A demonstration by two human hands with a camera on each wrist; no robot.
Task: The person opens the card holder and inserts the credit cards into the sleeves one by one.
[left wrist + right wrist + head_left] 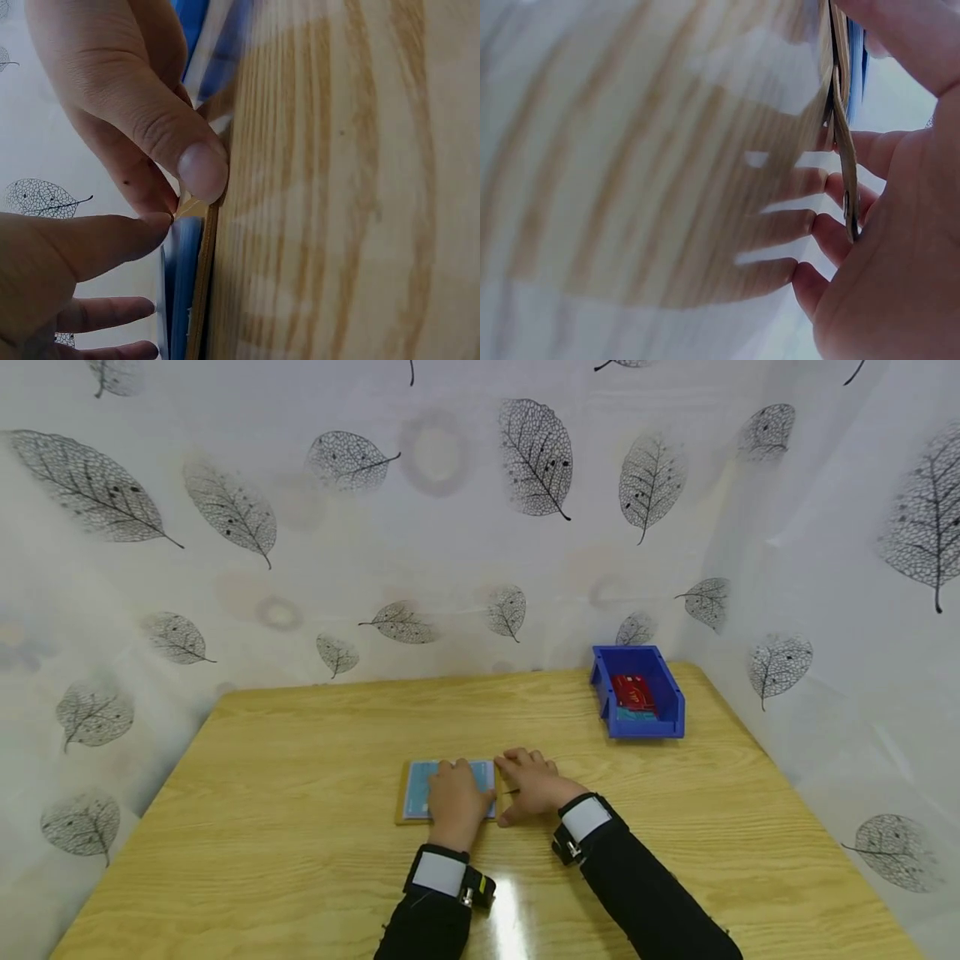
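Observation:
A flat tan card wallet (400, 810) lies on the table in the head view, with pale blue cards (420, 785) stacked on it. My left hand (457, 802) rests over the cards, its fingers fairly straight and its thumb toward their right edge. At the wallet's right end, my right hand (536, 787) holds the edge, with the thumb at the near corner and the index finger at the far one. From that end a thin tan strap (847, 165) extends between the right thumb and fingers in the right wrist view. The other right fingertips touch the tabletop.
A blue bin (647, 727) stands at the back right of the wooden table (300, 860), holding a red card (633, 692) and something teal. Behind and beside the table hangs a pale curtain (450, 543) with a leaf print.

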